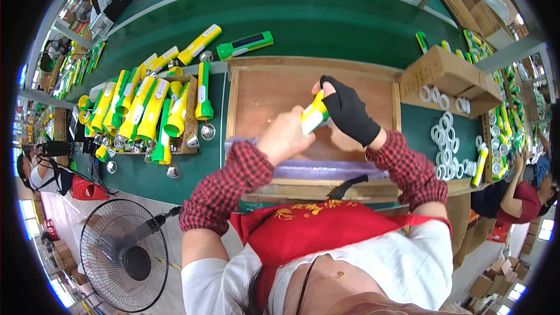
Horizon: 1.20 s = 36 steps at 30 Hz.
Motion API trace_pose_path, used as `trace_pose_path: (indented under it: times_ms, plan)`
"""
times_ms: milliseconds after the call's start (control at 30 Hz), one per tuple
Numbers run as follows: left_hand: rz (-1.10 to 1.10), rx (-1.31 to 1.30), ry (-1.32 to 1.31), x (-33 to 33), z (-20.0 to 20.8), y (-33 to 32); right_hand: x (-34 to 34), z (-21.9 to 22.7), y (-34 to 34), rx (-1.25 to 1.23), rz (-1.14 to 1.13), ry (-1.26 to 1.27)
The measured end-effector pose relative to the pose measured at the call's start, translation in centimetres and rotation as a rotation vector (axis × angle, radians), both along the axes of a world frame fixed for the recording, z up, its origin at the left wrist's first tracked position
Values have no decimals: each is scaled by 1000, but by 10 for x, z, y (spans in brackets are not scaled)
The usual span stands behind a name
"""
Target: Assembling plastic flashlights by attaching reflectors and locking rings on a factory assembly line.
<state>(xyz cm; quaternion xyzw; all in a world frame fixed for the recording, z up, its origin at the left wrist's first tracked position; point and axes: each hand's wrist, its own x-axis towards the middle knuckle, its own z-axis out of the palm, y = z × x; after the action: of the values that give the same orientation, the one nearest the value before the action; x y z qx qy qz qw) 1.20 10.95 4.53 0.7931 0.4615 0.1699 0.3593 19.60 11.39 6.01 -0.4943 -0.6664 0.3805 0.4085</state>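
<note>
Between my two hands, above a shallow wooden tray (256, 96), is a yellow and green flashlight (315, 115). My bare left hand (287, 135) closes around its lower end. My right hand (348, 109), in a black fingerless glove, wraps around the other end, its thumb and fingertips bent over the top. The fingers cover much of the flashlight, so its ends are hidden. A roll of clear purplish plastic film (315, 169) lies along the tray's near side, below my hands.
On the left, a cardboard box (191, 122) overflows with flashlights, silver reflectors (207, 132) hanging or lying around it. White rings (445, 140) are scattered at right beside an open carton (446, 79). Two flashlights (245, 45) lie beyond the tray. A standing fan (124, 255) is at lower left. Co-workers sit on both sides.
</note>
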Motion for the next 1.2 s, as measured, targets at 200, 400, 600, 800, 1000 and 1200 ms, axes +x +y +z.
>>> trace_pose_path:
  times_ms: [200,400,600,800,1000,1200]
  plan:
    - [64,-21,-88,-3,-9,-14,9,17,6,-528,163,233]
    - [-68,-913,-500,-10,3,-20,12,27,1,-648,199,230]
    - [-106,-1471,-921,-16,6,-32,10,32,-2,-527,257,212]
    - [59,-746,-365,1,-1,-42,-1,24,-9,-537,153,48]
    - [-169,-1155,-744,-8,20,-52,0,42,-28,76,313,19]
    - [-7,-185,-86,1,-4,-14,-6,3,-2,-98,-38,-13]
